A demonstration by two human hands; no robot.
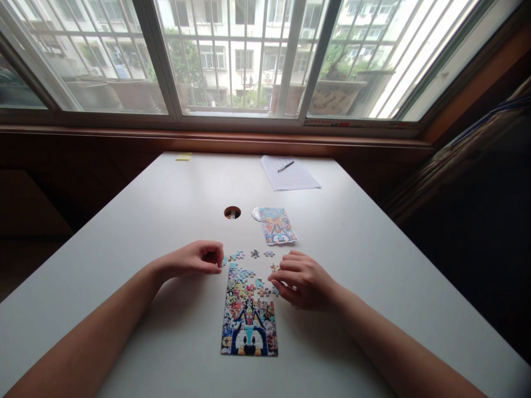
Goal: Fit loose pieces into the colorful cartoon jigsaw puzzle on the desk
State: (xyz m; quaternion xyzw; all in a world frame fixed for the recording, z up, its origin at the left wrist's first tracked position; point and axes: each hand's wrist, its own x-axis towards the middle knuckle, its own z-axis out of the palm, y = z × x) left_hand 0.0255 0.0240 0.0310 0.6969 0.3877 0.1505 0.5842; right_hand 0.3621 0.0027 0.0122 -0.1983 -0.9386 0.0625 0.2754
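Note:
A partly assembled jigsaw puzzle (249,331) lies on the white table; its lower part shows a blue cartoon dog's face among many small colourful figures. Its upper right is ragged, with loose puzzle pieces (259,283) lying there. My left hand (203,257) is at the puzzle's upper left, fingers curled toward the thumb, close to a light-blue piece (224,260). On the right, my right hand (302,279) hovers low over loose pieces, thumb and index fingertips brought together. Whatever either hand may hold is too small or hidden to make out.
Behind the puzzle lies a picture card (279,225) with the same design, overlapping a round silvery disc (256,214). A round hole (232,212) opens in the tabletop. Farther back are paper sheets (290,176) with a pen (286,166) and a yellow sticky note (183,157).

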